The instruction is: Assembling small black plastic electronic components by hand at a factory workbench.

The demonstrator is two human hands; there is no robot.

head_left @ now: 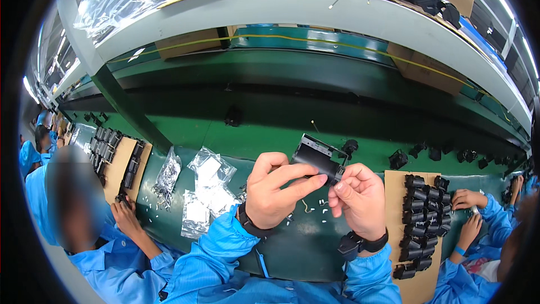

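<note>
A black plastic part point(313, 156) with a rounded body and a flat plate along one edge is held up over the green bench, tilted. My left hand point(275, 191) grips its near side, thumb and fingers pressed against the rounded body. At its right end my right hand point(360, 197) pinches the part between thumb and fingers; whether a smaller piece sits between those fingertips is hidden. A thin cable point(315, 126) with a light tip stands up behind the part. Beneath my hands, small white pieces and a short cable point(306, 206) lie scattered on the bench.
Clear plastic bags point(211, 171) lie left of my hands. Rows of black parts point(416, 214) rest on cardboard at right, with more on cardboard point(115, 164) at left. Co-workers' hands point(128, 217) work at both sides. A grey shelf edge point(281, 8) spans the top.
</note>
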